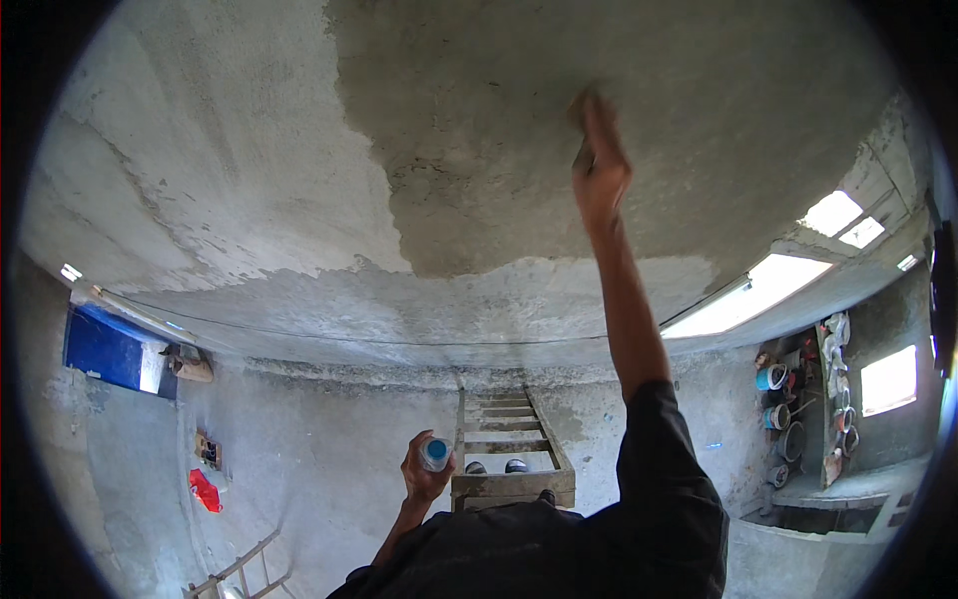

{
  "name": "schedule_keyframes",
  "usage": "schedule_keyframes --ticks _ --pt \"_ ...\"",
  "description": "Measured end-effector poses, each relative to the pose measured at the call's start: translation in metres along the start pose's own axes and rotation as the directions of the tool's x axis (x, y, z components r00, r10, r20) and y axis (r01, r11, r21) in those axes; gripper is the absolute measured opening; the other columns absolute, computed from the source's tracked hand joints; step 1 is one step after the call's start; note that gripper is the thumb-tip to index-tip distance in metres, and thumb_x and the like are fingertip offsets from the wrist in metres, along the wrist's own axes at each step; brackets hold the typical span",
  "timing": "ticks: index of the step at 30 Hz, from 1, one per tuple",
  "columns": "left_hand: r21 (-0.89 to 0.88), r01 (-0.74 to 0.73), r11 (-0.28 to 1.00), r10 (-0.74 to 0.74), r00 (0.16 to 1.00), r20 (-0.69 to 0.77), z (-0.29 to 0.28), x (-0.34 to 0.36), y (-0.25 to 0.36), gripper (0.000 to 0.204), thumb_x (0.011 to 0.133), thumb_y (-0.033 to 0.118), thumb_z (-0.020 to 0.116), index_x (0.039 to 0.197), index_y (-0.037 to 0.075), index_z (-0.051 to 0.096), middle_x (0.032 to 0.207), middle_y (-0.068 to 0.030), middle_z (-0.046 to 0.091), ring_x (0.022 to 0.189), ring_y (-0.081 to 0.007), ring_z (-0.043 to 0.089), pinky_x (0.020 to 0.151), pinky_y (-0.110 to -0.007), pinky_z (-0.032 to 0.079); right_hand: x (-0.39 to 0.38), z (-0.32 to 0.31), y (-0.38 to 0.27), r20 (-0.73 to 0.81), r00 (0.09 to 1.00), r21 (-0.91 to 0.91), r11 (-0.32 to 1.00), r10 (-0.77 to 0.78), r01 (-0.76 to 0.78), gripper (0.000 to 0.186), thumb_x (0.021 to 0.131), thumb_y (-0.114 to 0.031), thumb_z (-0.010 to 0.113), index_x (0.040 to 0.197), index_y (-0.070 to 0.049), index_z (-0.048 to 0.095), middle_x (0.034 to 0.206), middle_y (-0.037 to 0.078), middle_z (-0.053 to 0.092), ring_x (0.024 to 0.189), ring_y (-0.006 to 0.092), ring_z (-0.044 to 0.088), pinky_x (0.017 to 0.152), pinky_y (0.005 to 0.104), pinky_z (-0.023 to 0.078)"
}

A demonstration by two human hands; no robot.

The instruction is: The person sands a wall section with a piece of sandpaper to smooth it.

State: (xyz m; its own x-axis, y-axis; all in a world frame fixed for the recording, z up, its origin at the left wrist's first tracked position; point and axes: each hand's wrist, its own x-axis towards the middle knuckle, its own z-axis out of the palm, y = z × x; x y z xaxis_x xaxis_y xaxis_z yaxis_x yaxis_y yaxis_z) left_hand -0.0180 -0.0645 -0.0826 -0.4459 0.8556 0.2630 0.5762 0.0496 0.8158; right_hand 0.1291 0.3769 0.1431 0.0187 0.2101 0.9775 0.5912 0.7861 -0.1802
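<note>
My left hand (425, 477) is wrapped around a clear plastic bottle (435, 455) with a blue top, held low near the ladder. Stretched far up, my right hand (603, 165) is against the grey plastered wall (249, 150). Its fingers are closed, partly smeared by motion, and a small brownish thing seems to be in them, too blurred to name. Around this hand spreads a darker, damp-looking patch (479, 190) with a ragged left edge and small pits in its surface.
I stand on a wooden ladder (507, 424), my shoes on a rung. Another ladder (249, 569) is at lower left, near a red cloth-like thing (206, 491). Buckets (776, 417) and basins line the right side. A blue door (105, 344) is at left.
</note>
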Motion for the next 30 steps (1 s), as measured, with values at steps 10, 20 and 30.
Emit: schedule_keyframes --ticks 10,20,30 --pt "0.045 -0.007 0.999 0.008 1.000 -0.013 -0.003 -0.002 -0.007 0.054 0.069 0.018 0.078 0.114 0.004 0.053 0.095 -0.0153 0.063 0.081 -0.0318 0.066 0.071 -0.038 0.054 -0.081 0.081 -0.019 0.332 0.911 0.264 0.951 -0.246 0.160 0.062 0.070 0.016 0.052 0.126 -0.011 0.057 0.132 0.008 0.055 0.121 0.0281 0.052 0.106 0.0410 0.040" --pt "0.112 0.013 0.994 -0.011 1.000 -0.019 -0.003 0.001 -0.007 0.053 0.071 0.019 0.076 0.115 0.004 0.050 0.095 -0.0138 0.063 0.077 -0.0270 0.065 0.069 -0.037 0.053 0.034 0.069 0.033 -0.198 0.966 0.062 0.981 -0.167 0.183 0.060 0.071 0.018 0.044 0.126 -0.003 0.057 0.131 0.013 0.055 0.127 0.0276 0.048 0.105 0.0435 0.039" --pt "0.111 0.008 0.994 0.000 0.998 -0.069 -0.016 -0.004 -0.014 0.051 0.072 0.023 0.076 0.114 0.005 0.051 0.089 -0.0118 0.062 0.075 -0.0264 0.064 0.068 -0.037 0.053 -0.009 0.071 -0.004 -0.029 0.978 0.258 0.944 -0.205 0.205 0.059 0.072 0.012 0.051 0.127 -0.009 0.056 0.138 0.008 0.049 0.129 0.0237 0.046 0.110 0.0437 0.033"
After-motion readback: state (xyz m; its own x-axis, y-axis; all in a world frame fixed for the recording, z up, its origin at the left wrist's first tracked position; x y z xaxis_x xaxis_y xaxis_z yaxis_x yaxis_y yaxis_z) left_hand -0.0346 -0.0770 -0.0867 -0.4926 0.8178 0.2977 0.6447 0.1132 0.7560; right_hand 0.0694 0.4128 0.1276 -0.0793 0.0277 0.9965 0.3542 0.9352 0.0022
